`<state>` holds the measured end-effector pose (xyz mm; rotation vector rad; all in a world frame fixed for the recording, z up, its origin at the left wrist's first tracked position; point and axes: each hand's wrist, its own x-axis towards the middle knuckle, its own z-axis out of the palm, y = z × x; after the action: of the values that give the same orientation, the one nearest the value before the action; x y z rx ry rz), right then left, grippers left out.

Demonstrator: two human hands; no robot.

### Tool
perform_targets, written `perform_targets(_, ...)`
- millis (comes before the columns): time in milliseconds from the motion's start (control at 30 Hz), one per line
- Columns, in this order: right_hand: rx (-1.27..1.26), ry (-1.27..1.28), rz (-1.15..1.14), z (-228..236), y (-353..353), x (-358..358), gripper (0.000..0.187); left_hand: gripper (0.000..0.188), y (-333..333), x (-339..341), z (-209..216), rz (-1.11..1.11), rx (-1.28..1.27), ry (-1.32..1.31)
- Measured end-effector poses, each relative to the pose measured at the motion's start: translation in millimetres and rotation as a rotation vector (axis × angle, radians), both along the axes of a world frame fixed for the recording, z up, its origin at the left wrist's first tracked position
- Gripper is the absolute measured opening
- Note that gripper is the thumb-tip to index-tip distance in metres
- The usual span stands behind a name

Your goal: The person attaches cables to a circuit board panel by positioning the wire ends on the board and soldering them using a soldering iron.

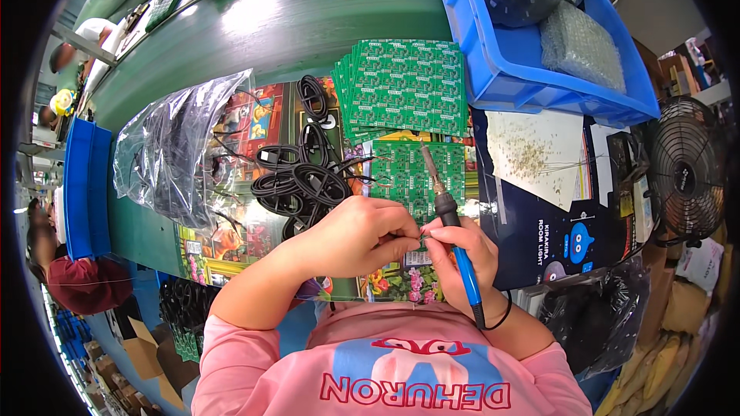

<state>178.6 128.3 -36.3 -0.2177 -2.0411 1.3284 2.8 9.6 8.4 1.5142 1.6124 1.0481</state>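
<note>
My right hand holds a soldering iron with a blue handle and a black collar. Its metal tip points up and away, over a green circuit board panel in front of me. My left hand is closed in a pinch at the panel's near edge, thumb and forefinger meeting my right fingertips. Whatever lies between these fingertips is too small to make out. Thin wire ends rest on the panel's left part. Coiled black cables lie beside it on the left, and a stack of green circuit board panels sits just beyond.
A clear plastic bag of black cables lies on the left. At the far right stands a blue bin holding bagged goods. White paper with brownish specks lies right of the boards, near a black fan. Other people sit far left.
</note>
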Motion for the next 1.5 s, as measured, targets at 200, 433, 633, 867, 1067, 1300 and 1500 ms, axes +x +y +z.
perform_targets(200,-0.012,0.050,-0.003,3.5,0.0,-1.1,0.037,0.009,-1.1,-1.6,1.3,0.004,0.009,-0.079)
perform_targets(433,-0.019,0.062,-0.001,2.3,-0.4,-0.7,0.036,0.012,-1.0,-0.7,-1.8,-0.023,0.010,-0.075)
perform_targets(633,-0.044,0.062,0.013,2.9,-0.4,-0.9,0.037,0.012,0.0,0.3,-0.2,-0.025,0.003,-0.033)
perform_targets(867,0.025,0.051,-0.002,3.2,1.5,-0.8,0.038,0.012,0.7,2.0,0.0,-0.011,0.000,-0.033)
perform_targets(1067,0.039,0.006,-0.017,5.1,0.3,-1.3,0.038,0.010,0.6,4.5,-2.0,0.052,0.046,0.039)
perform_targets(1300,0.011,0.018,-0.044,4.9,-0.5,1.3,0.036,0.009,3.0,7.5,-3.2,0.108,0.072,0.070)
perform_targets(1500,0.177,0.040,-0.096,12.3,18.9,17.9,0.033,0.008,2.6,7.8,0.4,0.113,0.020,0.032)
